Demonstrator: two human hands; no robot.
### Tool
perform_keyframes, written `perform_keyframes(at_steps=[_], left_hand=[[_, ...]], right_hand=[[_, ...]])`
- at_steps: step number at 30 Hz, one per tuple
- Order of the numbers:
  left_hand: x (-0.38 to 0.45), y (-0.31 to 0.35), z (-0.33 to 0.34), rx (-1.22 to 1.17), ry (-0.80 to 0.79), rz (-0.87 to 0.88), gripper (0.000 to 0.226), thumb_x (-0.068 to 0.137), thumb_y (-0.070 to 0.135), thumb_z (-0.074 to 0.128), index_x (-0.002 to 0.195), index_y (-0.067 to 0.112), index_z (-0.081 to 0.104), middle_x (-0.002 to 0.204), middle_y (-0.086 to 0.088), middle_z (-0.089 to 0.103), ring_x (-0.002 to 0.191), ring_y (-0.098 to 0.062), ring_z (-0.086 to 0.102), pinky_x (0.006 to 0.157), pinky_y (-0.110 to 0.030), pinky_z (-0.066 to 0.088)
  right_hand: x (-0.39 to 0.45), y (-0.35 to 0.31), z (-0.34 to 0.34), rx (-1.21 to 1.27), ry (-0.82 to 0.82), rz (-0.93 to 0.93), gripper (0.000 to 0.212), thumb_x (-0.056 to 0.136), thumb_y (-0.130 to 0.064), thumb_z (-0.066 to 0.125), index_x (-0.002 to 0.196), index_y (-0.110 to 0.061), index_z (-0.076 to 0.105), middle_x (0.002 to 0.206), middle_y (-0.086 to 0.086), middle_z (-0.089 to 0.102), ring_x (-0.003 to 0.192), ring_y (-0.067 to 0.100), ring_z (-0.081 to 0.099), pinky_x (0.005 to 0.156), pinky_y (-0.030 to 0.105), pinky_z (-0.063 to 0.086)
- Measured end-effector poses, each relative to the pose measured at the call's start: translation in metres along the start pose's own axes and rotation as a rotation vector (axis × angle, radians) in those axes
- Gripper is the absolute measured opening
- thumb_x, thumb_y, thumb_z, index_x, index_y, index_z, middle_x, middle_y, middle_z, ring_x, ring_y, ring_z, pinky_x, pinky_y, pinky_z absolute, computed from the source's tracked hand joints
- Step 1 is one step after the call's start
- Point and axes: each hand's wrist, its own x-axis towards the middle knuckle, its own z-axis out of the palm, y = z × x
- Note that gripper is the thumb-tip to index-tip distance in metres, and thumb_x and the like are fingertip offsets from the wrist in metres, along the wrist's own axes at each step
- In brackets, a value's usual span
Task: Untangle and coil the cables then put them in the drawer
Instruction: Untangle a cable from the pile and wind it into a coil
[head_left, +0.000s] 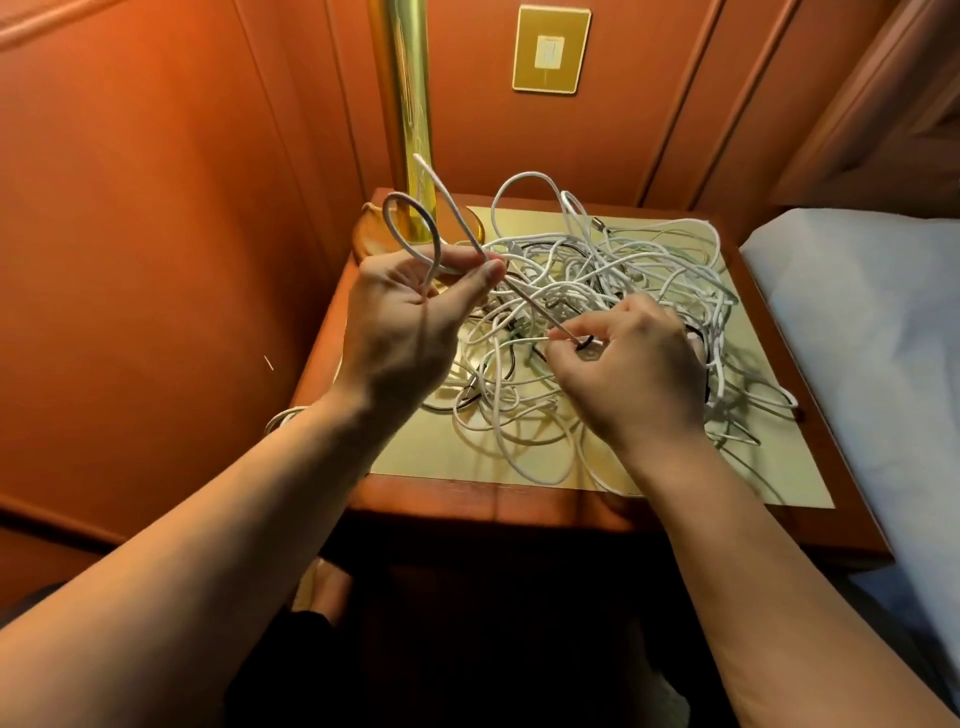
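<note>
A tangle of white and a few dark cables (613, 280) lies on the nightstand top (779, 483). My left hand (410, 322) is raised over the left side and pinches a white cable between thumb and fingers; a small loop (410, 223) of it stands above the hand and its end sticks up toward the lamp. The same cable runs taut down to my right hand (634, 364), which pinches it low over the middle of the pile. No drawer front shows; the space below the top is dark.
A brass lamp post (408, 104) with a round base stands at the nightstand's back left corner. Wood-panelled walls close the left and back. A gold switch plate (550, 49) hangs on the wall. A bed with white sheet (872, 332) lies to the right.
</note>
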Motion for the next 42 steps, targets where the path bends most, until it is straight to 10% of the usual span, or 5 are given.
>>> perform_keyframes(at_steps=[5,13,26,37,42], left_hand=[[0.001,-0.01,0.004,-0.063,0.122,-0.076,0.011,0.096,0.012,0.071,0.102,0.004,0.074,0.098,-0.009,0.077,0.097,-0.019,0.074,0.086,-0.032,0.06],[-0.017,-0.022,0.026,0.191,-0.228,-0.18,0.019,0.085,0.032,0.082,0.099,0.019,0.081,0.092,0.007,0.078,0.086,-0.008,0.072,0.075,-0.026,0.057],[-0.024,-0.014,0.035,0.117,-0.135,-0.097,0.001,0.089,0.016,0.08,0.089,0.016,0.081,0.073,0.011,0.075,0.069,-0.002,0.068,0.066,-0.021,0.052],[0.005,0.006,0.009,-0.027,0.101,-0.152,0.015,0.097,0.014,0.069,0.096,0.0,0.074,0.086,-0.004,0.075,0.082,-0.014,0.071,0.077,-0.026,0.055],[0.034,0.032,-0.034,0.047,0.199,-0.094,0.023,0.099,0.017,0.065,0.111,-0.003,0.069,0.075,0.006,0.067,0.051,0.002,0.056,0.048,-0.009,0.04]], right_hand=[[-0.002,0.005,0.005,0.005,-0.028,-0.059,0.03,0.095,-0.055,0.061,0.105,-0.035,0.08,0.093,-0.008,0.047,0.097,0.019,0.048,0.085,0.042,0.038],[-0.011,0.01,0.008,0.059,0.049,-0.208,0.036,0.091,-0.054,0.055,0.101,-0.032,0.081,0.085,-0.007,0.043,0.086,0.016,0.04,0.072,0.037,0.031],[-0.015,0.007,-0.004,0.049,-0.183,0.074,0.031,0.094,-0.039,0.065,0.124,-0.042,0.071,0.105,-0.014,0.043,0.118,0.021,0.047,0.106,0.045,0.04],[-0.007,0.017,-0.023,-0.082,-0.259,0.157,0.024,0.084,-0.043,0.071,0.107,-0.046,0.076,0.121,-0.005,0.059,0.122,0.027,0.049,0.104,0.045,0.044],[-0.007,0.041,-0.027,-0.113,-0.331,0.223,0.023,0.081,-0.049,0.078,0.104,-0.045,0.077,0.111,-0.002,0.053,0.12,0.029,0.053,0.1,0.043,0.05]])
